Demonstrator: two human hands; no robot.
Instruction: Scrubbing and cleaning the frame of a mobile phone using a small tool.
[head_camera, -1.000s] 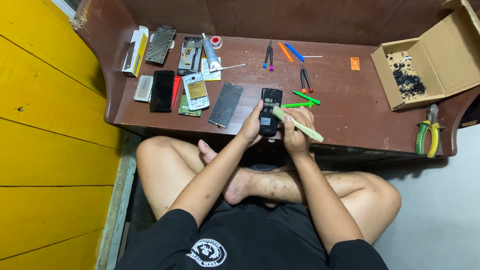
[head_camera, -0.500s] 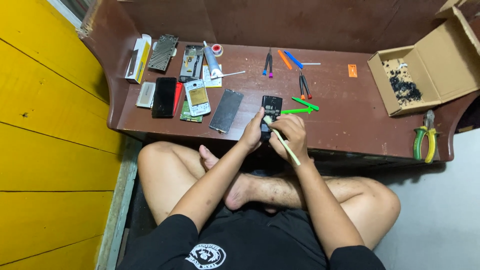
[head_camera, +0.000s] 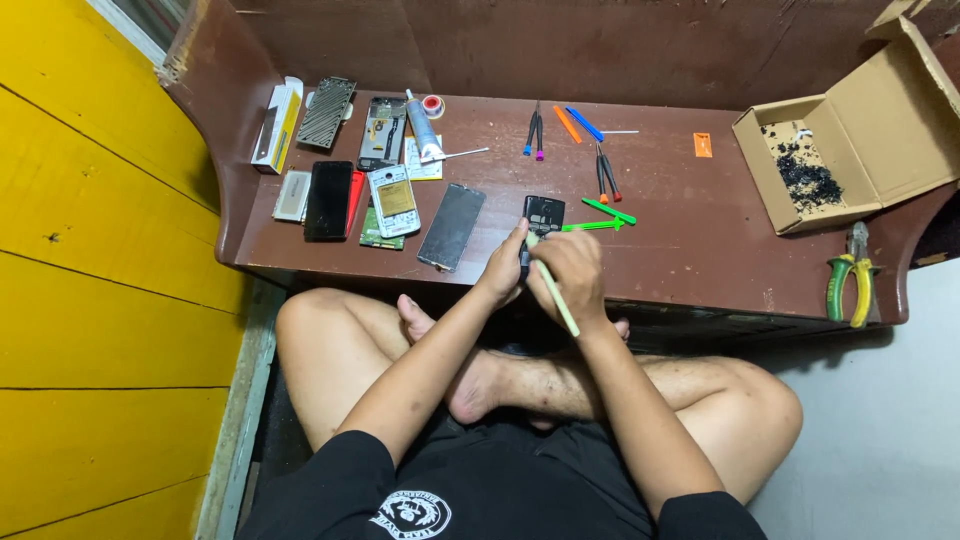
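Phone (head_camera: 543, 214): small dark handset, back cover off, lying at the near edge of the desk (head_camera: 690, 240). Long axis runs away from the person, near end hidden under the hands. The far end shows a dark inner frame with a lighter patch; finer detail is too small to tell.

Left hand (head_camera: 503, 266): fingers curled against the phone's left side, closed on it and steadying it. It lies just left of the right hand, the two nearly touching.

Right hand (head_camera: 568, 272): closed round a pale green tool (head_camera: 555, 290), pen-fashion. The tool's handle slants down and right over the wrist toward the person; its working tip points up and left toward the phone's lower part, which lies directly ahead of the grip. Whether the tip touches cannot be told. This hand is the one over the phone's near end.

Nearby, just right of the phone: green pry tools (head_camera: 600, 218), lying flat. Farther back: tweezers (head_camera: 604, 172), blue and orange sticks (head_camera: 575, 123). Left: a row of phone parts (head_camera: 392, 195) and a dark screen panel (head_camera: 451, 226). Far right: open cardboard box (head_camera: 850, 130) with dark bits, and pliers (head_camera: 848, 280).
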